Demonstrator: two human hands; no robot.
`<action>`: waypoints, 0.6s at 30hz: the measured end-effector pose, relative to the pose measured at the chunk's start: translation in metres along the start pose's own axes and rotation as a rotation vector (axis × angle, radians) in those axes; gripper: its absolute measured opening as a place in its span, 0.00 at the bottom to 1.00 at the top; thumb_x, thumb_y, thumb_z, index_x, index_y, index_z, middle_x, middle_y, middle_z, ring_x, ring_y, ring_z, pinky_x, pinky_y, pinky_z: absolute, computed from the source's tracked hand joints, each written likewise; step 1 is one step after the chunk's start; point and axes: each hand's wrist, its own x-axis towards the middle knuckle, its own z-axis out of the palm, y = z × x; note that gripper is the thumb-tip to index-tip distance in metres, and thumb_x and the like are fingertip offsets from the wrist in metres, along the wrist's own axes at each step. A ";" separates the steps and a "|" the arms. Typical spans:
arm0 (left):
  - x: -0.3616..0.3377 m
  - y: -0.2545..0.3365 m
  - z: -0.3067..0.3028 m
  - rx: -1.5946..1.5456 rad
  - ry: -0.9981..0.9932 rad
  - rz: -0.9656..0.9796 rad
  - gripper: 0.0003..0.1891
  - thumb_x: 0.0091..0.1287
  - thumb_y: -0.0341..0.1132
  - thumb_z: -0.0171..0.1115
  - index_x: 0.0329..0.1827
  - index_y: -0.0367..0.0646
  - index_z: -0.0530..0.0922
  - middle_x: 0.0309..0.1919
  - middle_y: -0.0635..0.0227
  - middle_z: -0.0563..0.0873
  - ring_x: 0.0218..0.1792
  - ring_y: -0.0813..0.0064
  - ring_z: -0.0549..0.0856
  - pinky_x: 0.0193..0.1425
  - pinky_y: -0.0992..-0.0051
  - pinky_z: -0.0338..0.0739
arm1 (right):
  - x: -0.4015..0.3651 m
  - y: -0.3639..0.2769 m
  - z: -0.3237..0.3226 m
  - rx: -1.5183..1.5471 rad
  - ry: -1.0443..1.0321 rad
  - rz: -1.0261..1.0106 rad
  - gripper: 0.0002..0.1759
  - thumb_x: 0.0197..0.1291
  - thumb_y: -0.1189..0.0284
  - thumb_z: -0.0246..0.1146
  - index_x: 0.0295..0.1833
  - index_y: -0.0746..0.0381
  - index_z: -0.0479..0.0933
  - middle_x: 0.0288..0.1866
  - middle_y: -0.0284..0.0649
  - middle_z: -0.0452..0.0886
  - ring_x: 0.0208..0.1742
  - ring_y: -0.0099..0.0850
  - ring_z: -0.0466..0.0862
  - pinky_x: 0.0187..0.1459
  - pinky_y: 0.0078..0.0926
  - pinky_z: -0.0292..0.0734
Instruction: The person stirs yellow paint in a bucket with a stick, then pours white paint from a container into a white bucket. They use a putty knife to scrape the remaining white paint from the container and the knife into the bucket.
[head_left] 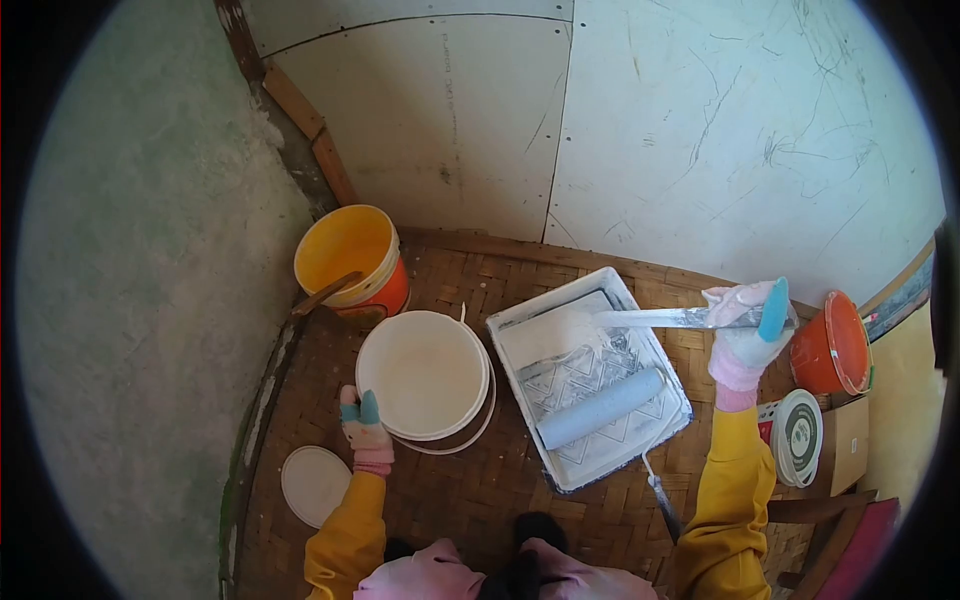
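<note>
My left hand [366, 430], in a pink glove with blue fingertips, is closed on the left rim of a white bucket [425, 370]. In my gloved right hand [750, 330] is a flat, paint-coated stick [660, 318], gripped at its right end. The stick's left end reaches over the white paint in a paint tray [665, 385]. A paint roller [600, 408] lies across the tray's ridged part, its handle [662, 500] sticking out at the lower right.
An orange and yellow bucket [380, 285] with a wooden stick stands at the back left. A round white lid [315, 487] lies on the woven floor [450, 510]. At the right are a red bucket [825, 345], a lidded tub [800, 438] and a cardboard box [848, 445]. Walls rise left and behind.
</note>
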 end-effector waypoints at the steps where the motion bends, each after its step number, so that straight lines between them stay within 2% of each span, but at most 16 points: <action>1: -0.001 -0.001 0.000 -0.002 0.004 -0.002 0.11 0.61 0.35 0.48 0.24 0.41 0.62 0.21 0.74 0.66 0.26 0.83 0.64 0.30 0.80 0.63 | 0.001 -0.002 0.004 -0.093 -0.019 -0.027 0.22 0.64 0.61 0.46 0.19 0.62 0.68 0.09 0.38 0.71 0.12 0.32 0.76 0.23 0.32 0.79; 3: 0.000 -0.004 0.001 -0.021 0.031 0.030 0.14 0.60 0.40 0.51 0.22 0.41 0.62 0.18 0.72 0.65 0.23 0.82 0.64 0.27 0.77 0.61 | 0.001 -0.003 0.007 -0.085 -0.053 -0.035 0.21 0.64 0.62 0.47 0.20 0.62 0.68 0.10 0.37 0.71 0.13 0.32 0.77 0.22 0.32 0.79; 10: -0.002 0.003 -0.001 -0.047 0.020 0.023 0.15 0.61 0.40 0.51 0.22 0.41 0.61 0.18 0.73 0.65 0.24 0.82 0.64 0.27 0.78 0.61 | -0.003 0.001 0.008 -0.087 -0.118 -0.043 0.17 0.62 0.66 0.50 0.22 0.64 0.68 0.12 0.38 0.72 0.14 0.32 0.78 0.20 0.30 0.79; 18: -0.001 0.001 0.000 -0.041 0.023 0.039 0.15 0.60 0.41 0.51 0.22 0.41 0.62 0.18 0.72 0.66 0.24 0.82 0.64 0.27 0.78 0.61 | -0.005 0.009 0.007 -0.122 -0.121 -0.027 0.18 0.62 0.67 0.49 0.20 0.63 0.67 0.11 0.38 0.73 0.13 0.31 0.77 0.19 0.29 0.78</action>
